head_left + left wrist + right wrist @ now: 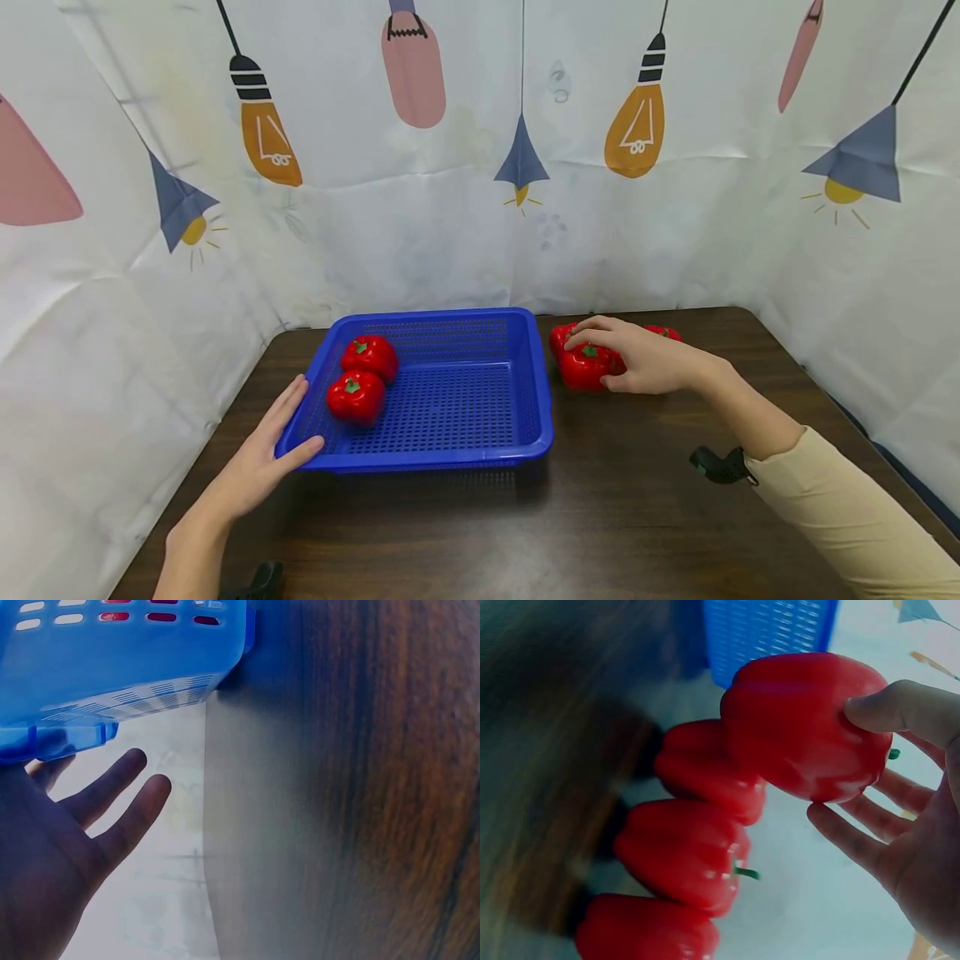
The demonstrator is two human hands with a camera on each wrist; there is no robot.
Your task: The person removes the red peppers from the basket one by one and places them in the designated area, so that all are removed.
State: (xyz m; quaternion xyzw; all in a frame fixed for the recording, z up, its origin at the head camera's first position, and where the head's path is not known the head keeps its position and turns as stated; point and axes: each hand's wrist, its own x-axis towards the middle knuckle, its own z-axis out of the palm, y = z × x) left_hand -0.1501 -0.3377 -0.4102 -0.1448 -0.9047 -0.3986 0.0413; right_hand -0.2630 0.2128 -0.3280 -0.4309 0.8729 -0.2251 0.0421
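Observation:
A blue plastic basket (450, 458) stands on the dark wooden table, with two red bell peppers (356, 397) at its left side. My left hand (258, 462) rests against the basket's left front corner, fingers straight along the outside and thumb over the rim. To the right of the basket, my right hand (648, 358) grips a red bell pepper (802, 727) between thumb and fingers. The right wrist view shows several more bell peppers (686, 855) in a row beside the held one; the hand partly hides them in the head view.
A white curtain (442, 233) printed with lamps and bulbs hangs behind and around the table (600, 517). Dark straps with small devices (720, 465) sit at the wrists. The table's right edge runs beyond the right forearm.

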